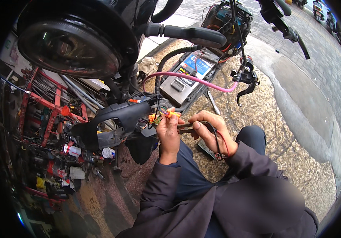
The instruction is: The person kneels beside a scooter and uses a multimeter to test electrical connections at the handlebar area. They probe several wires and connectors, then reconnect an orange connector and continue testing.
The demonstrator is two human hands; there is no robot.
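My left hand pinches an orange wire connector with thin coloured wires running into it. Just to its left hangs a second orange connector among the scooter's wiring. In my right hand are two dark multimeter probes, their tips pointing at the left hand. The left hand's fingers hide whether the tips touch the connector. A black and a red test lead loop down past my right wrist. Partly covered by that hand, a multimeter lies on the stone ground between my knees.
A scooter headlight and a handlebar grip jut in above. Left of my hands is a loose black plastic cover. Beyond lie a silver-cased unit, a pink sleeved cable, a brake lever and a wrench. A red metal rack stands left.
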